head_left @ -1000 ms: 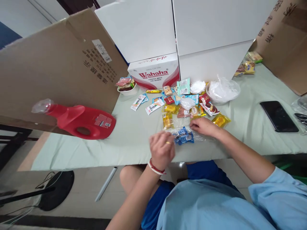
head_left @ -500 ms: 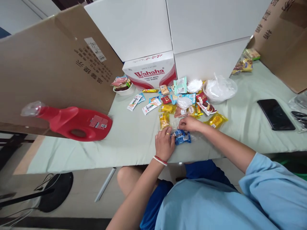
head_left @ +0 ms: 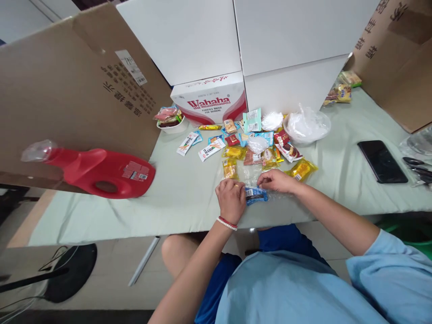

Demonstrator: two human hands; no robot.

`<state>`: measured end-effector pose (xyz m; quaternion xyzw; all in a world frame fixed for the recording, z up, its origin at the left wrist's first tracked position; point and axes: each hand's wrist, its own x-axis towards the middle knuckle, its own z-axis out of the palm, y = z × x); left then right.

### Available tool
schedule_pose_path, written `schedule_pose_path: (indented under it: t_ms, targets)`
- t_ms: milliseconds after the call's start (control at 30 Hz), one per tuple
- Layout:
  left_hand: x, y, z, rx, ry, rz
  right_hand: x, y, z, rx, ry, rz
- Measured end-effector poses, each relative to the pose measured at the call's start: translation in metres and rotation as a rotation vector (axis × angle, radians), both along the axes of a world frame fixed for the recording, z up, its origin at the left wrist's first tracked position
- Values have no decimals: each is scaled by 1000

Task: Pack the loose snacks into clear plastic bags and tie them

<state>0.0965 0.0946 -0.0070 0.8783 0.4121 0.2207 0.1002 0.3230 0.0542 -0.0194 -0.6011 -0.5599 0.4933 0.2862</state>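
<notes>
Near the table's front edge lies a small blue snack packet [head_left: 256,196] with a clear plastic bag [head_left: 250,174] around or under it; I cannot tell which. My left hand [head_left: 231,199] is at the packet's left side, fingers curled down and closed on the edge of the bag. On the other side my right hand [head_left: 277,181] pinches the clear plastic just above the packet's right end. Directly beyond my left fingers is a yellow wrapped snack [head_left: 230,168]. Another yellow packet [head_left: 303,169] lies to the right of my right hand.
Several small snacks lie behind my hands, with white stick packets [head_left: 211,149] at left. A white bowl [head_left: 307,128] holds clear plastic; another bowl [head_left: 173,128] holds snacks. A red jug [head_left: 108,173] lies left, a black phone [head_left: 382,161] right. Boxes, including a Wahaha carton [head_left: 211,102], stand behind.
My right hand has shifted slightly right, away from my left hand, and its fingers are still pinched. The left fingers have curled more. Less of the blue packaging shows, and its printed label sits differently.
</notes>
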Motion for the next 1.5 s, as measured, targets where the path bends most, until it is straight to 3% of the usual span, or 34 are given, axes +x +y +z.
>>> schedule_pose_path:
  t_ms: [133,300,433,500,600,667,733,833,900,1033,1133,1233,1267,1300,1400,1433,1500]
  targets:
    - [8,2,-10,-42,23,24,2,-11,4,81,-126,-99]
    - [7,4,-17,-56,25,38,16,-10,10,80,-258,-18]
    - [1,8,-21,-56,22,47,18,-5,15,116,-480,-48]
    - [-2,10,-23,-64,43,44,11,-5,22,199,-622,-65]
    - [-5,14,-25,-93,68,36,-11,-10,34,447,-783,-30]
    - [-7,18,-25,-152,57,10,-27,-14,38,542,-745,117]
    - [-13,22,-25,-259,21,-72,-39,-15,35,511,-658,243]
    - [-31,30,-25,-426,-28,-225,-43,-14,23,412,-552,244]
    - [-49,37,-25,-479,-2,-257,-40,-13,14,399,-482,209]
    - [-91,59,-22,-472,61,-218,-35,-12,4,418,-383,174]
    - [-112,69,-10,-338,-31,-8,-37,-13,4,397,-362,149]
    - [-106,48,10,55,-133,280,-41,-14,7,359,-367,122]
    - [-97,32,17,166,-165,258,-42,-14,7,351,-371,116]
    - [-85,13,24,224,-198,148,-44,-14,8,346,-376,111]
    - [-40,-41,31,239,-214,-357,-46,-13,9,338,-396,96]
    - [-27,-53,29,214,-173,-452,-46,-13,9,331,-407,92]
    - [-7,-66,20,148,-105,-424,-46,-12,10,314,-427,83]
